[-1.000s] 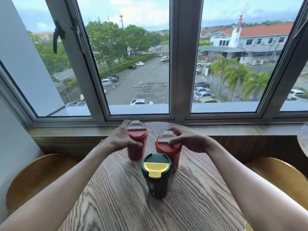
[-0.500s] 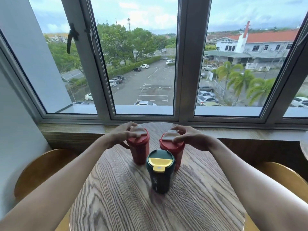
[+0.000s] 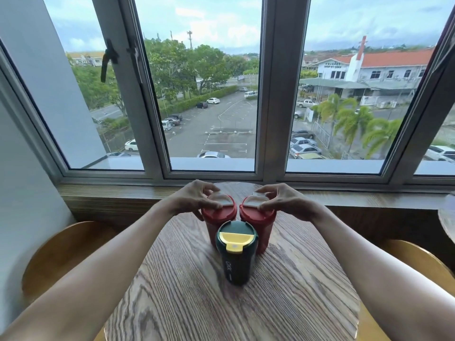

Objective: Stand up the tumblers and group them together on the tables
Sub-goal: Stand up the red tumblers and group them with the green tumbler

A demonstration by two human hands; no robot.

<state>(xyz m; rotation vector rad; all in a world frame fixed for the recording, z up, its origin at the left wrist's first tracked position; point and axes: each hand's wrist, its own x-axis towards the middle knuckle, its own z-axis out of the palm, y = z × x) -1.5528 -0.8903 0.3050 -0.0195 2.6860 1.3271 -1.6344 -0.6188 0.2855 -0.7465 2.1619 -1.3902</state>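
Tumblers upright, clustered; left hand (image 3: 194, 200) and right hand (image 3: 280, 200) apparently gripping red tumblers' (image 3: 219, 217) lids.

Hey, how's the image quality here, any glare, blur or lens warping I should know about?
Head view: daylight from the window backlights the scene, with soft sheen on the table; wide-angle bending bows the frames and stretches the forearms; the green tumbler, both red tumblers and hands are reasonably sharp, no motion blur.
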